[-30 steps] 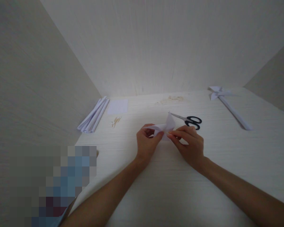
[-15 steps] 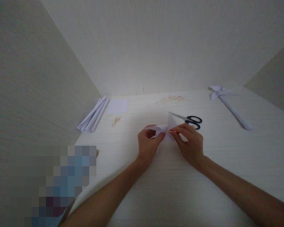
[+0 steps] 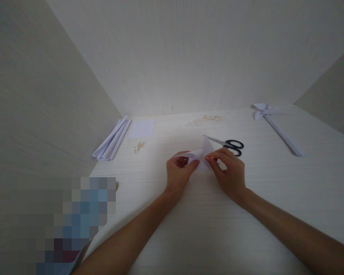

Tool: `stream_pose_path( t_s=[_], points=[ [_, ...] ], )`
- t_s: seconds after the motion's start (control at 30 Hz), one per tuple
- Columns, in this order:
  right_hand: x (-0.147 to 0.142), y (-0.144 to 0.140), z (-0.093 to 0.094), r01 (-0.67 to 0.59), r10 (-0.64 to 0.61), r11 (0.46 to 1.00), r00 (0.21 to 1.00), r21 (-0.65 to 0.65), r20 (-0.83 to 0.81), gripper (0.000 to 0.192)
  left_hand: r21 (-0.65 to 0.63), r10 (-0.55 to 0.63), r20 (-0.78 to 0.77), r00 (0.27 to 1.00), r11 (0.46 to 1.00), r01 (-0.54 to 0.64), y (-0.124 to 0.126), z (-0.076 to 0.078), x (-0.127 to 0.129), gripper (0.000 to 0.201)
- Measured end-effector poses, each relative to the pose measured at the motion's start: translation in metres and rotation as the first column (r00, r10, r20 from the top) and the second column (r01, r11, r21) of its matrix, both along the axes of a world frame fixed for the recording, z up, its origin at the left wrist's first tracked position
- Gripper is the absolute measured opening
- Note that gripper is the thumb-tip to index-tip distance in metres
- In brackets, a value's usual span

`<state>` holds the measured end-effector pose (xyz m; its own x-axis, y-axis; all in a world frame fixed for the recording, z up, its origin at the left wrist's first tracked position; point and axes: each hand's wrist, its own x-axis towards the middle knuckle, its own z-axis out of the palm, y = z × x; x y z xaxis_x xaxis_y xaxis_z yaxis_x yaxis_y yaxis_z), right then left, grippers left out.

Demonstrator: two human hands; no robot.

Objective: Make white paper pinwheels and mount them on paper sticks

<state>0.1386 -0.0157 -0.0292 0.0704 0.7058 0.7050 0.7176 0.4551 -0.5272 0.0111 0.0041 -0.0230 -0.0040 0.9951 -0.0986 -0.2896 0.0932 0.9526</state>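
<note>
Over the middle of the table, a white paper pinwheel [image 3: 208, 145] with curled and pointed blades is between my two hands. My left hand [image 3: 179, 172] closes on its left blade, the thumb pressing near the centre. From the other side, my right hand [image 3: 228, 172] pinches close to the pinwheel's centre with thumb and forefinger. Whether a small piece is also between those fingertips is hidden. Just beyond my right hand lie scissors [image 3: 232, 144] with black handles, their blades pointing left.
Rolled paper sticks [image 3: 113, 139] lie at the left wall, beside a square paper sheet [image 3: 142, 128] and several short cotton swabs [image 3: 139, 147]. Small tan bits [image 3: 212, 118] are scattered at the back. A pinwheel on a paper stick [image 3: 282, 133] lies at right.
Both hands stay almost still on the paper pinwheel. The whole view has shifted very slightly; nothing is let go or newly picked up.
</note>
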Motion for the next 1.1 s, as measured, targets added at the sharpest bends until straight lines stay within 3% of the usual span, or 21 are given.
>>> stream_pose_path(
  t_s=[0.67,1.1],
  points=[
    [0.0022,0.0023,0.0013,-0.086,0.081,0.995,0.993,-0.058,-0.082,0.011,0.053,-0.020,-0.059,0.998,0.998,0.023,0.0005,-0.0023,-0.0005,0.018],
    [0.0015,0.0000,0.0006,-0.056,0.057,0.998,0.997,-0.021,0.050,0.010,0.078,-0.035,-0.054,0.998,0.996,0.039,0.0002,-0.0017,-0.0006,0.018]
  ],
)
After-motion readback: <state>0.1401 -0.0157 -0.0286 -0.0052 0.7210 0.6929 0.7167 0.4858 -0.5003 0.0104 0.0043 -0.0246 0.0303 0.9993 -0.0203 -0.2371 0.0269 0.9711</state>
